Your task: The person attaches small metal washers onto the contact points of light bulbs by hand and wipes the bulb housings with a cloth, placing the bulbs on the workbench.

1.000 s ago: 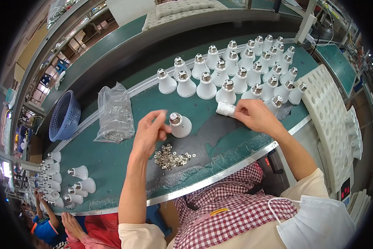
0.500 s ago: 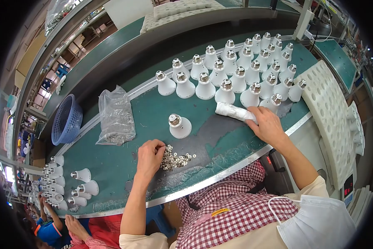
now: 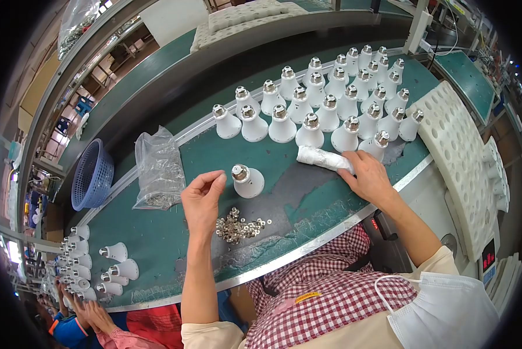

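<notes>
My left hand (image 3: 201, 200) is raised left of a single white bulb (image 3: 249, 182) standing cap-up. Its thumb and forefinger are pinched together; whatever they hold is too small to make out. Below that bulb lies a pile of small metal caps (image 3: 238, 227). My right hand (image 3: 365, 174) grips one end of a white-wrapped cylinder (image 3: 324, 157), which lies across the table in front of the rows of bulbs (image 3: 310, 132).
A clear plastic bag of metal parts (image 3: 159, 168) and a blue basket (image 3: 92, 174) are at left. More bulbs (image 3: 124, 269) lie at the far left near another person's hands (image 3: 92, 314). A white perforated tray (image 3: 450, 145) leans at right.
My left hand has lifted from the pile of metal caps and moved up and left, fingers pinched. My right hand keeps its grip on the wrapped cylinder. The view has shifted slightly.
</notes>
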### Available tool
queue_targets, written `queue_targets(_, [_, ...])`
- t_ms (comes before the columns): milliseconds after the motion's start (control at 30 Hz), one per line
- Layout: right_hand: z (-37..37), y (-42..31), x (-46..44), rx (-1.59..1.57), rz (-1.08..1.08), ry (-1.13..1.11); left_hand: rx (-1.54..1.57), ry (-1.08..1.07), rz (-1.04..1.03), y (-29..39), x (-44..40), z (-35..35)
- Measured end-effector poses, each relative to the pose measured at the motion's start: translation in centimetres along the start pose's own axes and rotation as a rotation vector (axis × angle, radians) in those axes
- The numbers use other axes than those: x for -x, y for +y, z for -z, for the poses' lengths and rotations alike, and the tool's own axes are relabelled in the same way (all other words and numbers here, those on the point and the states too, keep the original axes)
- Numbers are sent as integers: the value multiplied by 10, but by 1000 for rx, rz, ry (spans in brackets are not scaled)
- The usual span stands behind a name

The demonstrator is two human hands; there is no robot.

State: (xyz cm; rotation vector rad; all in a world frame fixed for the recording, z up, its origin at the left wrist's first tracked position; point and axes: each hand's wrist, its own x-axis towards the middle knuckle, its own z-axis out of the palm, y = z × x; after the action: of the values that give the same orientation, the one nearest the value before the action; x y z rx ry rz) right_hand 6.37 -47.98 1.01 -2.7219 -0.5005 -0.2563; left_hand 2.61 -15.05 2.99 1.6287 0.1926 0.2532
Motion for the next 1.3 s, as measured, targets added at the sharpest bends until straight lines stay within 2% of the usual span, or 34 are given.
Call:
queue_targets(67, [-1, 0, 1, -11, -8, 8, -121, 93, -148, 3, 1, -12])
queue_targets(100, [-1, -1, 1, -23, -15, 15, -122, 91, -148, 3, 0, -16])
queue_targets(167, [-2, -2, 1, -22, -16, 28, -396, 155, -467, 1, -2, -23])
queue_targets(200, [-2, -2, 1, -20, -15, 42, -396, 153, -468, 2, -2, -27])
queue_targets(267, [-2, -2, 2, -28, -14, 49, -540, 146, -657, 5, -2, -32])
queue_targets(433, [-2, -3, 4, -34, -16, 74, -650, 137, -835, -3, -3, -30])
queue_targets(567, [-3, 0, 4, -15, -2, 95, -669, 150, -803, -3, -1, -31])
queue_targets(633, [-5, -2, 5, -23, 10, 83, -537, 152, -664, -5, 0, -31])
queue_targets(767, [-5, -1, 5, -38, 15, 102, -522, 171, -615, -7, -3, -32])
queue_targets(967, [-6, -1, 6, -41, 20, 125, -580, 184, -716, -6, -6, -33])
queue_targets(1133, [-8, -1, 6, -22, 19, 148, -691, 97, -823, -4, -3, -29])
queue_targets(1200, [-12, 2, 7, -60, -2, 150, -716, 69, -806, 0, 1, -25])
queue_targets(1267, [-17, 2, 7, -109, 6, 175, -721, 78, -715, 6, 6, -27])
queue_targets(1300, [-17, 1, 9, -117, -74, 104, -630, 79, -617, 4, 5, -27])
